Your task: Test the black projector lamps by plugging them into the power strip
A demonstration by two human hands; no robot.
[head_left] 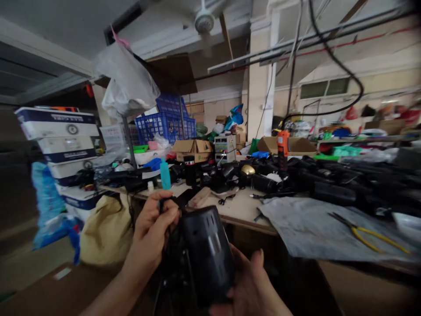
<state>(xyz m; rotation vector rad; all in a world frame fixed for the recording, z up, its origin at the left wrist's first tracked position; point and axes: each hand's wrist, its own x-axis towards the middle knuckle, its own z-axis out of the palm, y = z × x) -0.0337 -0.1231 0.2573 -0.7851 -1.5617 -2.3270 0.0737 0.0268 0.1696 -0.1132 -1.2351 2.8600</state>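
In front of me, below the table's edge, is a glossy black plastic housing [208,254], rounded and slotted near its top. My right hand [250,281] holds it from the right and below, thumb raised off it and fingers partly hidden behind it. At its upper left, my left hand [159,219] is closed in a pinch on what looks like a black cord [162,204]. Dark, tangled-looking parts [174,263] hang under that hand beside the housing; blur hides their detail.
Black plastic parts [332,184] heap along the table [243,206]. Yellow-handled pliers [368,235] lie on a grey sheet [296,219] at right. A teal bottle [165,175] stands near the edge. An orange tool [283,145] is upright among parts. Stacked boxes [67,145] and a beige sack [105,232] are left.
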